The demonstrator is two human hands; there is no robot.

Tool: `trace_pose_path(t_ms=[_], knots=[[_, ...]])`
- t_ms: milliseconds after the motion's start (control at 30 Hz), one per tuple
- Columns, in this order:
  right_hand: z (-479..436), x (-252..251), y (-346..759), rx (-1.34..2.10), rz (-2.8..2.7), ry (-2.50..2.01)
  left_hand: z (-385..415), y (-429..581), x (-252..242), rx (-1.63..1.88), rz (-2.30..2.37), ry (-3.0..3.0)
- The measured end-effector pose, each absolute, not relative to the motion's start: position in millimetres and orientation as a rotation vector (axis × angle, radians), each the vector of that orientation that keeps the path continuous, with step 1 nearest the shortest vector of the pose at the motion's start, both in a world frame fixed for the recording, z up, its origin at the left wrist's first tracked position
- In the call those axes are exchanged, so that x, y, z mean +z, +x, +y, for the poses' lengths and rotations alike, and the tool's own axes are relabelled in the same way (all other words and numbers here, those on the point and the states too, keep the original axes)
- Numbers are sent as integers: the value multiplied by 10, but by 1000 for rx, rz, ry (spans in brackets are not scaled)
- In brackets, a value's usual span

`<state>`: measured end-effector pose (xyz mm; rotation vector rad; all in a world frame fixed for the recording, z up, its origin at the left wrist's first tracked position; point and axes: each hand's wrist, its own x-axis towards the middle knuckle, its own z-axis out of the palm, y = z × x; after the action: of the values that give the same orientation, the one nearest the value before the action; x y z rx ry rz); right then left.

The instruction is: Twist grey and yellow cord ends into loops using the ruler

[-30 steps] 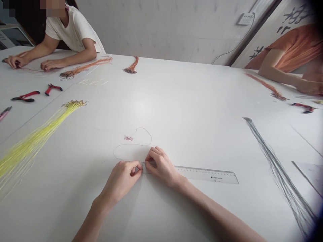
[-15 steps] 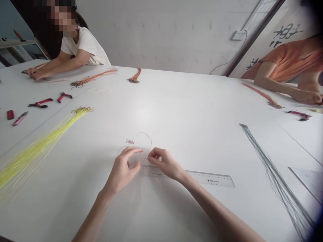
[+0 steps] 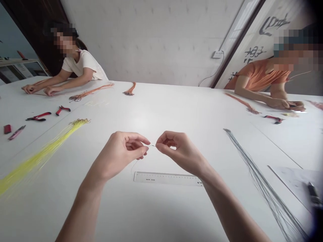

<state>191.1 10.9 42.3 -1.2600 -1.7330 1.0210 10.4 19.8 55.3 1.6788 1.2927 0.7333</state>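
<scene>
My left hand [image 3: 121,153] and my right hand [image 3: 180,149] are raised over the white table, fingertips facing each other. A thin grey cord [image 3: 152,145] spans the short gap between them. My right thumb and forefinger pinch its dark end. The left thumb and fingers close on the cord from the other side, with a loose strand hanging below that hand. Under both hands lies a clear plastic ruler [image 3: 166,178], its right end hidden by my right forearm. The small printed tag is not visible now.
Yellow cords [image 3: 50,151] lie to the left, grey cords [image 3: 249,164] to the right. Farther left are red-handled pliers [image 3: 39,117]; more pliers [image 3: 274,119] lie at right. Orange cord bundles [image 3: 129,89] lie along the back. Two people [image 3: 80,65] work across the table.
Both hands have lifted from the table with the cord. My left thumb and fingers have closed from a wide spread onto it. The tag and loop have left the tabletop spot.
</scene>
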Motion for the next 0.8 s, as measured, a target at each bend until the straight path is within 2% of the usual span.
trace_pose_path(t_ms=[167,333,800], knots=[[59,625,1954,983,-1737,-1190,157,108,717,771,1309,1928],[63,654,2005,1155,-1641,-1112,136,51,791,861,1363,2046],[166,523,1972,1522,-1363,-906,55,167,848,974,1341,1909]])
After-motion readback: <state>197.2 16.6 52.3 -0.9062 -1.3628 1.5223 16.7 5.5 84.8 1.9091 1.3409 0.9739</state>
